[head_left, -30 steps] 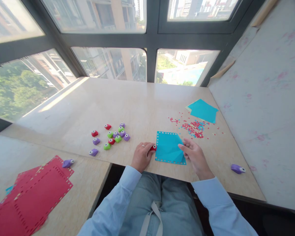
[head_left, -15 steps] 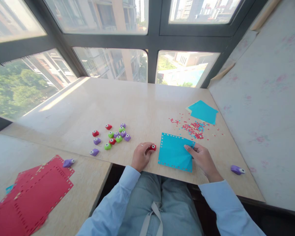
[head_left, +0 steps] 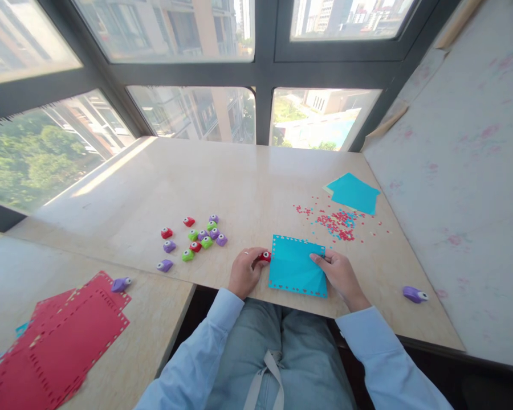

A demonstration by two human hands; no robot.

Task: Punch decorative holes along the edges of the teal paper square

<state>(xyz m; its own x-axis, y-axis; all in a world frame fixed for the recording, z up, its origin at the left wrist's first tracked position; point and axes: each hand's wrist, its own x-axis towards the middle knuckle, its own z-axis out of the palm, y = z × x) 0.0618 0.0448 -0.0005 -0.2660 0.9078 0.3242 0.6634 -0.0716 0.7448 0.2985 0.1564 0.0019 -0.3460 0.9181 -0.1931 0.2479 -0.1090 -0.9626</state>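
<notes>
My left hand (head_left: 244,271) is closed around a small red plastic paper punch (head_left: 265,256), low in the middle of the frame, and the punch sits right at the left edge of a square sheet of turquoise paper with punched holes along its border (head_left: 296,265). My right hand (head_left: 340,272) pinches the sheet's upper right corner, thumb on top, fingers (head_left: 320,259) together on the paper. The sheet lies flat on the pale stone-look table (head_left: 239,182) near its front edge. Left of centre sits a cluster of small red, green and purple punches (head_left: 196,236). Up and to the right of the sheet lies a scatter of red and blue paper bits (head_left: 337,222), and beyond it another turquoise sheet (head_left: 354,192). A lone purple punch (head_left: 414,294) rests at lower right. Red punched sheets (head_left: 60,336) lie at lower left, with a purple punch (head_left: 120,283) at their top corner
</notes>
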